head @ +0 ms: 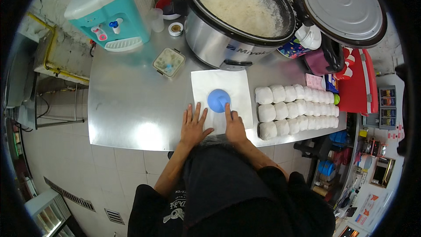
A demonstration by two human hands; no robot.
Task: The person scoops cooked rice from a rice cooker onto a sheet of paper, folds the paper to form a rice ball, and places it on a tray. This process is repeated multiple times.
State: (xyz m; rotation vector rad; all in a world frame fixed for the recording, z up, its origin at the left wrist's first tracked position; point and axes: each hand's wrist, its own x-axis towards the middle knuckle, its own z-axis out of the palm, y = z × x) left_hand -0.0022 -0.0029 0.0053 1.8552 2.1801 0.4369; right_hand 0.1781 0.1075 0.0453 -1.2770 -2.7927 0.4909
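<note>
A white sheet [205, 82] lies flat on the steel table [131, 105] before me. On it rests a round blue plastic tool [215, 100] with a handle. My right hand [235, 128] grips that handle, its index finger stretched along it. My left hand [193, 126] lies palm down with fingers spread, at the sheet's lower left edge, holding nothing. Several white wrapped bundles [267, 112] stand in three rows to the right of the sheet. Behind it is a large Miyako rice cooker [210, 39], uncovered, with cooked rice [246, 10] inside.
A square lidded container [169, 62], a small round tin [175, 29] and a translucent cup [157, 20] stand left of the cooker. A turquoise water dispenser [131, 16] is at the back left. A purple jug [320, 59] and a red cool box [355, 85] stand at the right.
</note>
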